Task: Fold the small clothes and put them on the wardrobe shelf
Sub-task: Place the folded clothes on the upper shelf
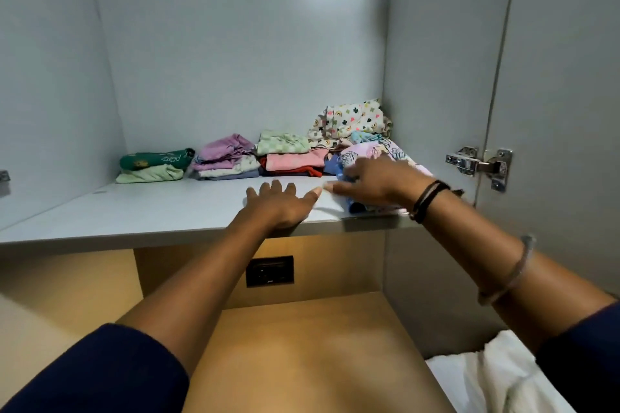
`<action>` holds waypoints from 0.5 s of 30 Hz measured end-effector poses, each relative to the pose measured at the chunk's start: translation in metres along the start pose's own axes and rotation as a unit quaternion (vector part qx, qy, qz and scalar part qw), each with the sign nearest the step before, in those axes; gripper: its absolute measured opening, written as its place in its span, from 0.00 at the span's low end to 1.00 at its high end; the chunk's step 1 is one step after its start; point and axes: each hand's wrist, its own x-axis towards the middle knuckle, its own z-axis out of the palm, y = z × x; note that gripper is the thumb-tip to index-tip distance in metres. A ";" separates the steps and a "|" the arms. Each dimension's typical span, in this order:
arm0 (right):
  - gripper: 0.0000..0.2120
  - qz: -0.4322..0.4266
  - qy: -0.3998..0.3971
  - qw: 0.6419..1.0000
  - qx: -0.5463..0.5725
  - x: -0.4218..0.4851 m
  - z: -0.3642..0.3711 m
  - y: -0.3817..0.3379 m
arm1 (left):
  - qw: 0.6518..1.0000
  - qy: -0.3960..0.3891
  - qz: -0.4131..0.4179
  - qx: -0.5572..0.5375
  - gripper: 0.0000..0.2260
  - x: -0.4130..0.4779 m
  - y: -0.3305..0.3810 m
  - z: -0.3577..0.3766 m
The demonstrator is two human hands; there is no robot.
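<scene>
On the grey wardrobe shelf (134,211) stand three folded stacks along the back: a green stack (152,166), a lilac stack (226,157) and a pink and green checked stack (290,156). At the back right lies a loose heap of patterned clothes (352,121). My left hand (280,203) rests flat on the shelf near its front edge, fingers straight. My right hand (372,181) lies on a pink and blue printed garment (379,149) at the shelf's right end, its fingers curled onto a blue fold; the grip itself is partly hidden.
The open wardrobe door (570,111) hangs on a metal hinge (479,163) at the right. Below the shelf are a wooden surface (302,345) and a black socket plate (270,271). White cloth (486,379) lies at the bottom right.
</scene>
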 end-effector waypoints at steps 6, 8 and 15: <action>0.29 0.052 -0.009 0.993 -0.105 0.039 0.039 0.040 | 1.000 -0.025 -0.012 -0.012 0.48 0.002 -0.003 0.002; 0.30 0.037 -0.026 0.994 -0.102 0.052 0.043 0.061 | 1.000 -0.024 -0.010 -0.013 0.50 0.001 -0.002 0.003; 0.33 0.015 0.007 0.996 -0.092 0.071 0.056 0.086 | 1.000 -0.022 -0.018 0.001 0.52 0.001 0.001 0.003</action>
